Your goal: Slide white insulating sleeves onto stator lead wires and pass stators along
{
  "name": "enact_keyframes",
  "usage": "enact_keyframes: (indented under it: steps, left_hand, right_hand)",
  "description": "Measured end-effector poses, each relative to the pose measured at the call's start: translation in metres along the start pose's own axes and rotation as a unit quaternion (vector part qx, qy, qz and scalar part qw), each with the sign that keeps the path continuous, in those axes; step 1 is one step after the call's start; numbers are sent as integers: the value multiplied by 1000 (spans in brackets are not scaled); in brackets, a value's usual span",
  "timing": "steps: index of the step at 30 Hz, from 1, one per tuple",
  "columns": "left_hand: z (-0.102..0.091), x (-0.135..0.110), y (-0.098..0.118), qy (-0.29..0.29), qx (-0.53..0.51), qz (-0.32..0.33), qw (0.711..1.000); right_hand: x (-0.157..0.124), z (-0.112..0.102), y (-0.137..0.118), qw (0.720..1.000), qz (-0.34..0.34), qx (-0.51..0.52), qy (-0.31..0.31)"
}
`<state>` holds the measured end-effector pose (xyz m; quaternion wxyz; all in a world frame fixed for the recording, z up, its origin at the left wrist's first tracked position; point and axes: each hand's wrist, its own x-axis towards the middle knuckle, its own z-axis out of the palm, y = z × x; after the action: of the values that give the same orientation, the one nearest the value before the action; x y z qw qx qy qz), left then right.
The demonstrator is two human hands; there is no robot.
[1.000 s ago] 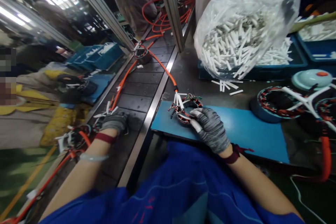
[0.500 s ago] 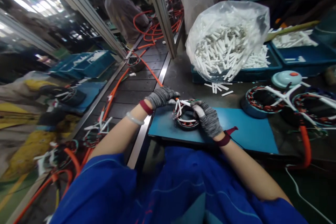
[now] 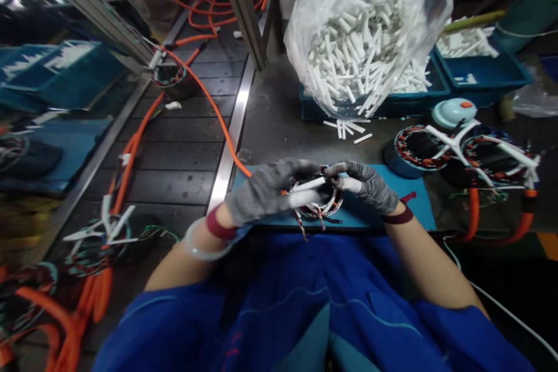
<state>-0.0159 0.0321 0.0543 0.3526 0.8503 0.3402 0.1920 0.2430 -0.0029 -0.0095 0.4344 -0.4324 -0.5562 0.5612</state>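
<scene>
A motor stator [image 3: 325, 207], ringed with wires and white sleeves, lies on the blue mat [image 3: 416, 209] in front of me. My left hand [image 3: 265, 193], in a grey knit glove, reaches over its left side with thumb and fingers apart. Between them a white sleeve [image 3: 310, 185] slants across the ring, with an orange cable [image 3: 226, 133] coming in behind this hand. At the far right of the ring, my right hand [image 3: 368, 186] pinches beside the sleeve's end; the fingertips hide what is in them. Loose wire ends hang over the stator's near edge.
A clear bag of white sleeves [image 3: 353, 52] stands over a blue bin [image 3: 311, 106]. To the right are more stators [image 3: 405, 157] and a light-blue round container [image 3: 453, 111]. At left, a slatted conveyor [image 3: 174, 154] carries stators and orange cables beyond a metal rail [image 3: 235, 128].
My view has tipped down and shifted. My left hand has moved from the cable at the stator's left to over the ring, fingers spread. My right hand has moved to its far right side.
</scene>
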Motion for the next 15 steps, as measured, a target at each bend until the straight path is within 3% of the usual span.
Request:
enact_keyframes:
  steps: [4,7,11,15]
  left_hand:
    - [30,19,5,-43,168,8,985]
    - [32,12,-6,-36,264,39,963]
    - [25,-4,-21,-29,259,63,963]
    - [28,-6,-21,-24,250,71,965]
  right_hand:
    - [0,-6,-2,1000,11,-22,-14]
    - [0,-6,-6,998,4,-43,-51]
    - [1,-3,-13,990,-38,-107,-82]
    - [2,7,-15,983,-46,-163,-72]
